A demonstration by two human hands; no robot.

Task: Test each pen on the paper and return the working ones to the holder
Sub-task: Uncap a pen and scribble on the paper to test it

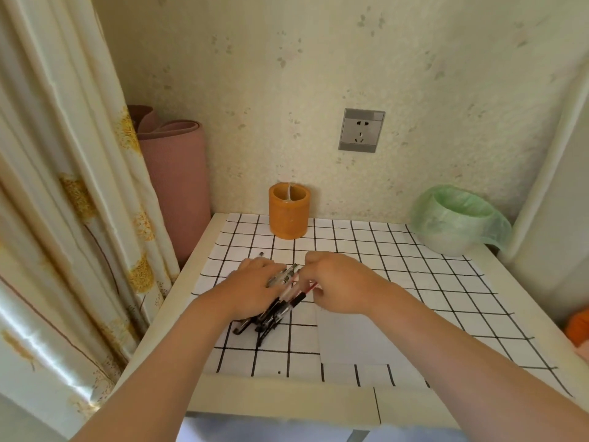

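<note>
A bundle of several pens (276, 309), mostly black with clear barrels, lies on the grid-patterned table cover. My left hand (255, 287) rests flat on top of the bundle, fingers spread over it. My right hand (338, 282) pinches a pen with a red and white barrel (306, 290) at the right side of the bundle. A blank white sheet of paper (353, 339) lies just right of the pens, under my right wrist. The orange cylindrical holder (289, 215) stands upright at the back of the table near the wall, apart from both hands.
A white bin lined with a green plastic bag (455, 218) sits at the back right. A rolled pink mat (177, 186) and a curtain (63, 186) stand left of the table (287, 406). A wall socket (361, 130) is above. An orange object (578, 325) shows at the right edge.
</note>
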